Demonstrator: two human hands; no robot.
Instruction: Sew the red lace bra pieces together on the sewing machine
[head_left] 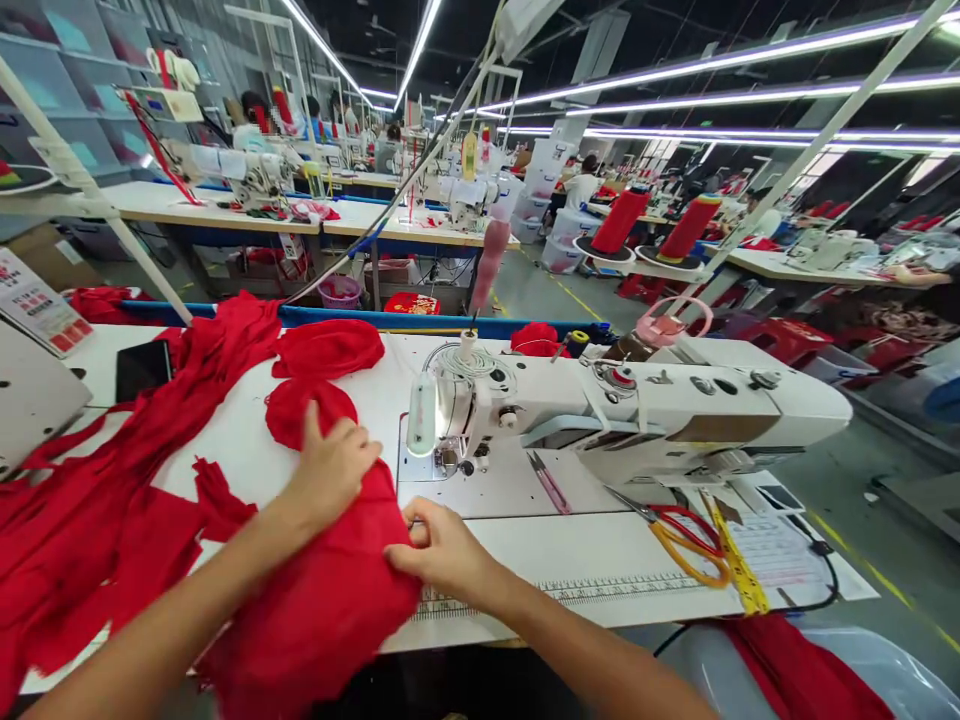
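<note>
Lying bunched at the front edge of the white counter (570, 560), just left of the sewing machine (637, 410): one red cloth (330, 590), part of it hanging over the edge. Left hand (334, 470) pressed flat on the cloth's top, fingers loosely together; right hand (442, 550) curled, pinching its right edge between thumb and fingers. Also on the counter: red fabric heap (112, 480) at left, black phone (142, 368) behind it, pink snips (549, 482) on the machine bed, orange-handled scissors (686, 540) and yellow tape (739, 565) at right.

Ceiling light strips (712, 62) run above rows of white worktables (187, 205) on grey floor (525, 290).
</note>
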